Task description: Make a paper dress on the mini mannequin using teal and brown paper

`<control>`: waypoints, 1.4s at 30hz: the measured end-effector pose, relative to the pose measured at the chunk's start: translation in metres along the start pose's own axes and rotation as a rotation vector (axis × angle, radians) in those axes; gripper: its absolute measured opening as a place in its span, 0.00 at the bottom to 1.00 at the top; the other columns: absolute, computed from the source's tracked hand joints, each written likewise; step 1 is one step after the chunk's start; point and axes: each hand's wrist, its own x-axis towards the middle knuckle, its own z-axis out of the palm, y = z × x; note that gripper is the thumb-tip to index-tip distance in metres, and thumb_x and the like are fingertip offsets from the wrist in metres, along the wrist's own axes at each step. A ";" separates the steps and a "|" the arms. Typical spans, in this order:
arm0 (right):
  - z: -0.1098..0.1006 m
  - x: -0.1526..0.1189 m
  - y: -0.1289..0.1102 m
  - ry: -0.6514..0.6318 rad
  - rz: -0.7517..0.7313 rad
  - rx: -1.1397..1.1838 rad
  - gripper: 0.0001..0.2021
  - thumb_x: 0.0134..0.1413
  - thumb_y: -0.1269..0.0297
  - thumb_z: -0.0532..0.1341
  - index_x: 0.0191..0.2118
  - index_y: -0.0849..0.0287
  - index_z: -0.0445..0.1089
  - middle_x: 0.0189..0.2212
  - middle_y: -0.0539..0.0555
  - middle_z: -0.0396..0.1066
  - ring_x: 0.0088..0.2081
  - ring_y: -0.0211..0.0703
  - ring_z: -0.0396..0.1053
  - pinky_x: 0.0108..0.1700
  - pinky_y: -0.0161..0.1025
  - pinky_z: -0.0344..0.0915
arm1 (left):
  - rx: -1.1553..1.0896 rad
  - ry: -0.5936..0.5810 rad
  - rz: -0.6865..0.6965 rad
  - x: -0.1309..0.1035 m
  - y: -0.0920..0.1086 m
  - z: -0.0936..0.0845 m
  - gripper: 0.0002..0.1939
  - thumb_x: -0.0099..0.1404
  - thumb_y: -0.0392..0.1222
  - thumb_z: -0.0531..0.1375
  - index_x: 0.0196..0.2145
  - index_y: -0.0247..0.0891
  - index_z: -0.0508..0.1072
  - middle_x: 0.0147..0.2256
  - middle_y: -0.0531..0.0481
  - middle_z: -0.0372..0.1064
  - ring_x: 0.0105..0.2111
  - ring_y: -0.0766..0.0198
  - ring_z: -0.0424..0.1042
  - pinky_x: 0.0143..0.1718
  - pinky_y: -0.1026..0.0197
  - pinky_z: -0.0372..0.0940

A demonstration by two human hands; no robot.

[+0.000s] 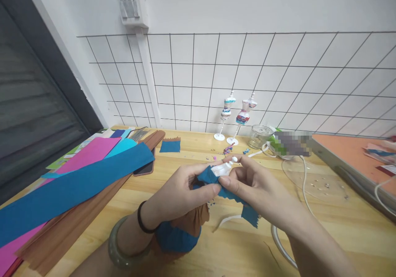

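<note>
In the middle of the head view, a small white dress-form mannequin [221,169] lies tilted between my hands, its knob end up to the right. Blue crepe paper [206,175] is around its lower part. My left hand [185,192] is closed round the mannequin and the paper, thumb pressed on top. With thumb and fingers, my right hand [252,182] pinches the blue paper's edge against the form; a zigzag-cut strip [250,216] dangles below. Under my left hand hang a gathered brown piece [193,219] and a blue bundle [177,238], both crepe paper.
Two decorated mini mannequins [243,118] on stands are by the grid wall, beside a glass jar [260,134]. Long crepe paper strips [93,178] lie at left over a phone [144,166]. A small blue-brown piece [170,145] sits behind. A white cable [305,186] and orange-topped box [349,161] are at right.
</note>
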 end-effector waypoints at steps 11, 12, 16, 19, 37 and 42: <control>-0.006 0.005 0.013 0.081 -0.081 -0.162 0.26 0.51 0.47 0.61 0.54 0.50 0.60 0.41 0.54 0.66 0.35 0.44 0.68 0.34 0.40 0.67 | 0.100 -0.044 -0.043 0.003 -0.001 0.000 0.08 0.56 0.35 0.62 0.35 0.35 0.70 0.30 0.54 0.64 0.32 0.65 0.63 0.34 0.63 0.60; -0.007 0.006 0.014 0.066 -0.126 -0.157 0.23 0.52 0.48 0.60 0.52 0.50 0.61 0.43 0.54 0.65 0.38 0.45 0.68 0.36 0.41 0.67 | 0.088 -0.055 -0.039 0.003 -0.002 -0.001 0.08 0.56 0.35 0.62 0.36 0.35 0.70 0.30 0.53 0.64 0.32 0.65 0.63 0.34 0.63 0.60; -0.007 0.010 0.015 0.001 -0.287 -0.119 0.08 0.57 0.55 0.58 0.39 0.52 0.63 0.44 0.53 0.66 0.46 0.46 0.65 0.45 0.42 0.65 | -0.059 -0.103 -0.021 0.006 -0.005 -0.003 0.15 0.55 0.33 0.62 0.42 0.35 0.71 0.32 0.52 0.65 0.34 0.66 0.65 0.37 0.63 0.61; -0.005 0.012 0.015 -0.003 -0.323 -0.068 0.08 0.57 0.56 0.58 0.36 0.53 0.61 0.43 0.53 0.67 0.47 0.46 0.64 0.45 0.42 0.65 | -0.200 -0.114 -0.063 0.009 -0.010 -0.007 0.34 0.54 0.31 0.64 0.58 0.40 0.60 0.37 0.51 0.66 0.35 0.66 0.67 0.38 0.62 0.62; -0.016 0.011 0.015 0.270 -0.242 0.135 0.13 0.50 0.55 0.65 0.34 0.52 0.61 0.37 0.52 0.68 0.32 0.41 0.67 0.28 0.34 0.67 | 0.463 0.509 0.185 -0.005 0.006 0.001 0.14 0.59 0.41 0.61 0.44 0.39 0.72 0.46 0.45 0.69 0.50 0.55 0.65 0.53 0.54 0.58; -0.009 0.002 0.012 0.320 -0.386 0.091 0.10 0.50 0.59 0.65 0.33 0.51 0.61 0.38 0.53 0.68 0.37 0.44 0.68 0.26 0.32 0.68 | -0.043 0.344 -0.072 -0.002 0.005 0.011 0.13 0.60 0.46 0.59 0.37 0.34 0.70 0.23 0.54 0.66 0.18 0.72 0.62 0.19 0.67 0.60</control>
